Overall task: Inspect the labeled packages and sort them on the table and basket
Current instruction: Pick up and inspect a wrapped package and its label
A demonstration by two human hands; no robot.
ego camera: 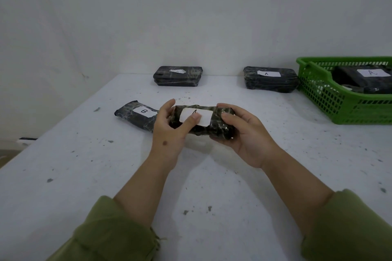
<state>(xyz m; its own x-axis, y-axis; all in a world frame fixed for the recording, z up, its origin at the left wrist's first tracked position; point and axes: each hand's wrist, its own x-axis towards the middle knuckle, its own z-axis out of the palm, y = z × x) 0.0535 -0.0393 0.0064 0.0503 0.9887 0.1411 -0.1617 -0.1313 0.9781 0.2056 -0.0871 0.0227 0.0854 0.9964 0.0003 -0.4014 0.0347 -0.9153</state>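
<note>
Left hand (169, 131) has its fingers curled round the near end of a dark wrapped package (214, 122), thumb lying right across the white label (196, 117), so only a bit of a stroke shows and I can't read the letter for sure. It's held up just above the table (84, 176), more or less dead centre.

Going left to right: just beside that left hand, partly tucked behind it, a package marked B (135, 114) lies flat on the table. Then the held one. Right hand (244, 135) cups the other end of it, fingers wrapped underneath and thumb on top, so both hands are properly gripping the same parcel.

Further back there's a package (178, 76) with a torn-looking label I can't quite make out, then one clearly marked A (269, 79) near the wall, sitting just beside the green basket (318, 91) at the far right. The basket holds another package labelled A (364, 74), with what looks like more dark wrapping under it, hard to tell how many.

As for progress, I'd say somewhere in the middle: a few parcels look placed already, one's being checked right now and hasn't been put anywhere yet. Whether the two at the back count as sorted or waiting, no idea. Green sleeves (118, 235) at the bottom, that's all you see of the person.
</note>
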